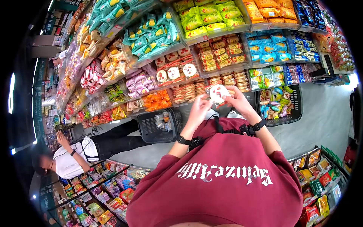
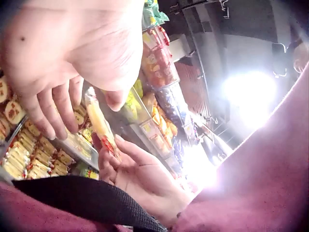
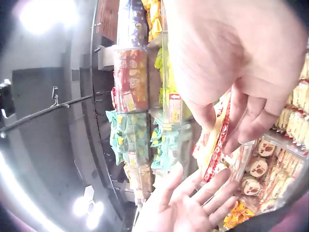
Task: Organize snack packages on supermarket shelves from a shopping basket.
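The right hand (image 1: 240,101) pinches one round packet (image 1: 218,93) by its rim between thumb and fingers, its pale face with red print turned up to the head view. The left hand (image 1: 199,110) is released, fingers apart and palm towards the packet, just beside its near edge; whether a fingertip touches it, I cannot tell.

The packet is held off the shelf (image 1: 223,72), in front of its lower edge and between two baskets. The left basket (image 1: 145,126) holds small packs gathered towards its right side; the right basket (image 1: 295,99), below the shelf's lower right part, holds many mixed wrapped snacks, too heaped to count. Grey floor (image 1: 321,113) stretches from the right basket's outer side towards the right display (image 1: 321,178).

Three round white-faced packs (image 1: 173,73) line the front edge of one shelf bin. One other person (image 1: 72,157), in a white top, is at the far left.
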Motion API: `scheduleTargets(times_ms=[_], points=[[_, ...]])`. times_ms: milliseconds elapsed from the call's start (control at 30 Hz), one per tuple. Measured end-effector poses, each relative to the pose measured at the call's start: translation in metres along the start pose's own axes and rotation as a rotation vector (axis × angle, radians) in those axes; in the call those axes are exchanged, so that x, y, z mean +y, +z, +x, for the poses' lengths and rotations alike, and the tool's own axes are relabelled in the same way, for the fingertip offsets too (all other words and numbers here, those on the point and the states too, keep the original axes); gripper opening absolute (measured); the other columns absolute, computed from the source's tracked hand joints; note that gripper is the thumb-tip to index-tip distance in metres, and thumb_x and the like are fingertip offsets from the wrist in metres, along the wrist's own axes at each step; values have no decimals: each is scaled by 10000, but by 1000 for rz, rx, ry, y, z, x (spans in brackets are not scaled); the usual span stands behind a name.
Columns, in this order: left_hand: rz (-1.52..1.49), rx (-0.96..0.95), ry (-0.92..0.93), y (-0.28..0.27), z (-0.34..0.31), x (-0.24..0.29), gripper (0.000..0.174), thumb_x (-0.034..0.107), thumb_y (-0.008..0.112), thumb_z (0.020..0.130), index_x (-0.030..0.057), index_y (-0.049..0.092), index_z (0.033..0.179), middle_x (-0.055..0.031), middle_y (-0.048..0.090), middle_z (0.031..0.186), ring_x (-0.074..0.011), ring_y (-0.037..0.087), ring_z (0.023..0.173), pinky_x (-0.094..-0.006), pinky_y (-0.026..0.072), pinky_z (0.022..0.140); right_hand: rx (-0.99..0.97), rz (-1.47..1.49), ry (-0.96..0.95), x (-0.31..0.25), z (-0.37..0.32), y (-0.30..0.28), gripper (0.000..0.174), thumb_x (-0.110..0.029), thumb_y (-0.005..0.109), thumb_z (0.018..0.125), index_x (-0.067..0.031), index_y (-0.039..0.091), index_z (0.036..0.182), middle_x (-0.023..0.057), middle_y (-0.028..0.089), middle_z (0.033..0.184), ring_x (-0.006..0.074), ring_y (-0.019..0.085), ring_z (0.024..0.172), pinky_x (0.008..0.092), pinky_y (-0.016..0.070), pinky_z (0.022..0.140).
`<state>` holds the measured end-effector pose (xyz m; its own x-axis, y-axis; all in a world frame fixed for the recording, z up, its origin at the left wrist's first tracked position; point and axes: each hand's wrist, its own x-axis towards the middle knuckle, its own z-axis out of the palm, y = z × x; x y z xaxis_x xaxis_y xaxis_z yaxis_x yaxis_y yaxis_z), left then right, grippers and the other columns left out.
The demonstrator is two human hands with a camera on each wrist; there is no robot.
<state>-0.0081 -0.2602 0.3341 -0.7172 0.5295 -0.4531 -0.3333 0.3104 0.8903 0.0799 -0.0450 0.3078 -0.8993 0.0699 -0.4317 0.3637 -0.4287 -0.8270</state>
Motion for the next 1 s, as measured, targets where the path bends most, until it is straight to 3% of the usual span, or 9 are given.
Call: scheduleTargets(times_ms=[33,133,267,500,700,800,867,900,1000], points=[[13,-42,-31,6,-1,-1,503,223,687,1029,-8,463,1415,-109,719,1104,-161,676,1055,-309,536,903,26,12,-10,3,0,2,537,-169,719,987,-72,463,1448,44,720,1055,104,661,939,270,540,752],[-98,-66,-29,5,10,-12,361,158,644,1042,-8,462,1306,-132,732,1062,-160,705,944,-298,557,815,28,8,-23,10,12,9,526,-144,704,991,-77,454,1449,85,721,1102,141,687,992,308,578,794],[-108,-11,9,-33,27,-17,323,152,614,1058,0,480,1310,-142,729,1153,-163,707,977,-297,550,837,-16,1,-17,9,27,30,484,-78,656,1013,-83,456,1454,64,719,1131,115,668,938,268,534,791],[-368,137,-9,-147,75,-34,274,175,614,1050,28,543,1270,-85,716,1020,-142,696,868,-279,554,735,83,-190,22,23,71,75,289,-116,618,1031,-59,610,1315,-5,695,1053,94,660,956,241,512,825],[-536,220,20,-264,150,-32,253,191,580,1061,51,579,1271,-36,684,954,-99,653,771,-241,528,662,284,-130,64,30,83,118,266,-136,655,1014,-36,637,1260,30,711,1054,113,662,932,265,520,819],[-510,207,82,-302,192,-24,363,141,596,1037,51,536,1384,-19,686,970,-83,634,749,-241,518,655,400,-103,90,35,79,134,253,-152,669,1012,-47,645,1240,16,712,1037,106,659,935,264,519,837],[-387,340,99,-305,207,-17,493,120,607,1019,33,447,1478,-23,691,983,-84,625,759,-239,511,647,489,-99,99,40,72,140,250,-157,665,1016,-52,647,1242,16,712,1038,103,655,943,265,519,843],[-306,275,63,-311,211,-12,598,108,611,1007,25,361,1543,-42,695,1056,-96,631,793,-248,523,657,529,-86,112,41,68,143,246,-160,663,1018,-56,647,1241,15,711,1049,102,649,954,262,517,846],[-180,299,248,-319,264,-74,682,107,651,967,18,344,1570,-96,665,1189,-164,642,942,-306,529,860,658,-21,102,44,52,151,247,-162,654,1022,-55,644,1245,15,713,1053,100,645,958,260,516,850]])
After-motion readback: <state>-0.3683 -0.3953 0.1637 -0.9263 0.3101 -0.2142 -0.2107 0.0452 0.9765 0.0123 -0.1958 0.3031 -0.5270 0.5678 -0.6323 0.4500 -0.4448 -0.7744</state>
